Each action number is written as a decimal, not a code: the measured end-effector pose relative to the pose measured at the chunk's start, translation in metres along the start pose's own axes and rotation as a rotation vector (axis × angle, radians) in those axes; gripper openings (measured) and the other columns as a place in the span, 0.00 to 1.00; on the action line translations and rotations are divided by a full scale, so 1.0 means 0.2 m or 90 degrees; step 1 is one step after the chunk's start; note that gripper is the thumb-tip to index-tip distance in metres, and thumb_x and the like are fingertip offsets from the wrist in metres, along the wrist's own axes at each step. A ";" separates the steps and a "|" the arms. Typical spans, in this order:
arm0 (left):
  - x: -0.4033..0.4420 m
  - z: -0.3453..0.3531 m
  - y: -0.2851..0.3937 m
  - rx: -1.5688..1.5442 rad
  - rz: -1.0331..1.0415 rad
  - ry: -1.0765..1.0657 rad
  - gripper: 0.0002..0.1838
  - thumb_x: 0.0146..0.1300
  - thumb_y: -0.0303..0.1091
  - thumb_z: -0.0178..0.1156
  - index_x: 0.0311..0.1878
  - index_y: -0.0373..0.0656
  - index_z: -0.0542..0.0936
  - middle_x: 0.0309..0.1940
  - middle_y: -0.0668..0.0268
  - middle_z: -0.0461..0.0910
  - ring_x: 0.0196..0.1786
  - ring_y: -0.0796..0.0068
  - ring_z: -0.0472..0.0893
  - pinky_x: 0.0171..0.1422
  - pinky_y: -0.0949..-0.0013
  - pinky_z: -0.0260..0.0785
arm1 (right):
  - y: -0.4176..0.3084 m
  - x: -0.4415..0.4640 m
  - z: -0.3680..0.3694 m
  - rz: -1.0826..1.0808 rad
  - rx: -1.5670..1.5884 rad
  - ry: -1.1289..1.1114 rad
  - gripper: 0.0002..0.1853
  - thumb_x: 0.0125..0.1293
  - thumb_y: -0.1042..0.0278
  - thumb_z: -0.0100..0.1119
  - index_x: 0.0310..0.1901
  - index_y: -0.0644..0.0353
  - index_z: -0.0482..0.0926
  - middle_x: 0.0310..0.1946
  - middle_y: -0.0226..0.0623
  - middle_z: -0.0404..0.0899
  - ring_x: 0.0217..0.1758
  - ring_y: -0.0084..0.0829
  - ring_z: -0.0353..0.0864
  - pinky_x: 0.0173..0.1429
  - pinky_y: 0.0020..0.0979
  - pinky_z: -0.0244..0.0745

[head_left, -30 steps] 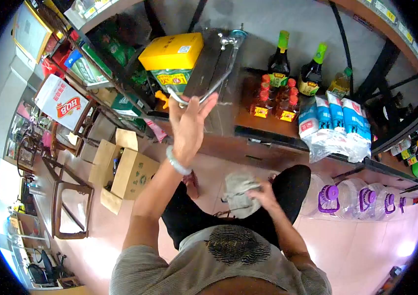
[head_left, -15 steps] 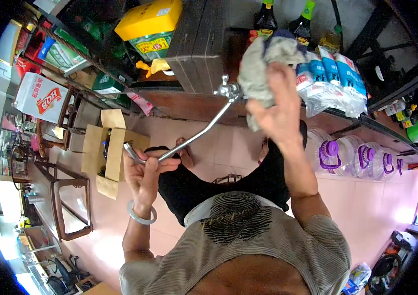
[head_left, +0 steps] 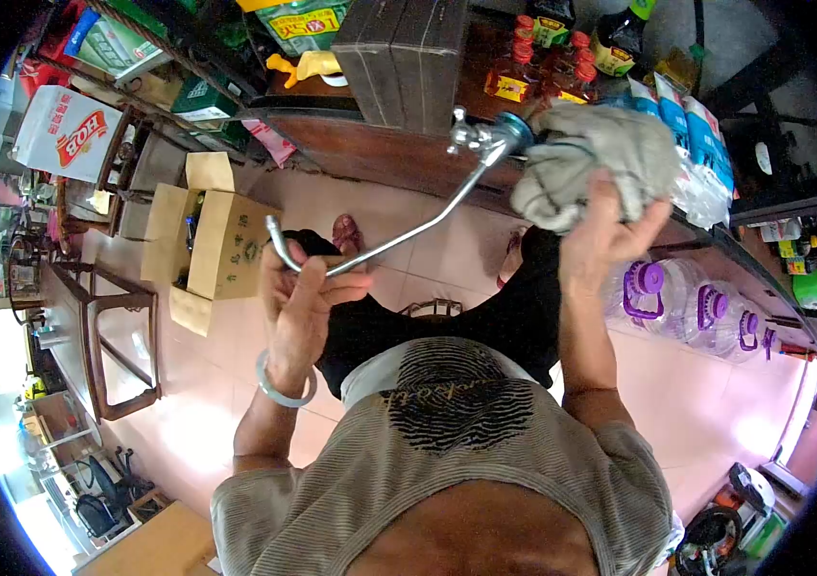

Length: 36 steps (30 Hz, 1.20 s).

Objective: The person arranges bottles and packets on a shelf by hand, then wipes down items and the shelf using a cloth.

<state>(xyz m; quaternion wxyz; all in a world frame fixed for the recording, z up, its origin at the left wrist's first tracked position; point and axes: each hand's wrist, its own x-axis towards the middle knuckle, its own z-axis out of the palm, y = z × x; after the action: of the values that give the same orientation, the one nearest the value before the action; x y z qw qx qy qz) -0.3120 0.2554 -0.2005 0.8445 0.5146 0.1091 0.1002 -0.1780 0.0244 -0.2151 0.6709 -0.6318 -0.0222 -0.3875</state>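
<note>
My left hand [head_left: 305,302] is closed around the lower part of a chrome faucet [head_left: 420,237], near the bent tip of its long spout. The faucet slants up to the right, with its handle and valve body at the upper end. My right hand [head_left: 610,235] grips a crumpled grey cloth [head_left: 586,158], its thumb and fingers pressing into the near side. The bundled cloth is right beside the faucet's round base; whether they touch I cannot tell.
Ahead, a shelf holds red-capped bottles [head_left: 514,72], a dark box [head_left: 399,67] and blue-white packs [head_left: 706,134]. Purple-capped jugs [head_left: 644,288] stand below at right. An opened carton [head_left: 221,245] is on the floor at left, near a wooden table frame [head_left: 101,336].
The cloth and my right hand have moved right and slightly toward me, uncovering the faucet's base. My left hand, still holding the spout, has shifted slightly right. The view has tilted.
</note>
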 end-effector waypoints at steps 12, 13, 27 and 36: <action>0.08 0.02 -0.16 0.286 0.046 -0.051 0.06 0.62 0.20 0.44 0.39 0.39 0.58 0.31 0.60 0.68 0.28 0.68 0.78 0.33 0.70 0.76 | -0.05 -0.48 0.06 0.054 0.078 -0.634 0.23 0.42 0.76 0.58 0.44 0.66 0.68 0.35 0.46 0.68 0.37 0.43 0.71 0.41 0.34 0.68; 0.10 0.00 -0.16 0.362 0.066 -0.085 0.06 0.62 0.20 0.45 0.39 0.39 0.59 0.30 0.59 0.68 0.25 0.69 0.76 0.31 0.69 0.77 | -0.05 -0.46 0.07 0.065 0.106 -0.691 0.23 0.41 0.76 0.59 0.44 0.66 0.68 0.36 0.46 0.68 0.38 0.43 0.71 0.42 0.34 0.68; 0.14 -0.02 -0.05 0.819 0.358 -0.324 0.24 0.45 0.29 0.61 0.46 0.32 0.65 0.29 0.47 0.74 0.32 0.46 0.76 0.31 0.58 0.70 | -0.28 -0.29 0.19 -0.228 0.073 -0.756 0.20 0.38 0.69 0.64 0.37 0.64 0.74 0.39 0.44 0.69 0.40 0.43 0.75 0.41 0.36 0.73; 0.05 -0.02 0.45 0.507 -0.076 -0.070 0.06 0.62 0.21 0.44 0.41 0.34 0.61 0.23 0.59 0.73 0.26 0.64 0.81 0.26 0.69 0.78 | 0.03 0.03 -0.12 0.116 0.111 -0.572 0.25 0.35 0.66 0.66 0.39 0.68 0.76 0.32 0.37 0.76 0.34 0.27 0.76 0.36 0.27 0.70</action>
<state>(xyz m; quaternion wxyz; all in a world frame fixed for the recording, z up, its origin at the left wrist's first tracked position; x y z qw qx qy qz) -0.3079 0.3030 -0.1229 0.5878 0.7991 0.1233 -0.0266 -0.1806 0.0000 -0.2219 0.6766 -0.6777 -0.2875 -0.0118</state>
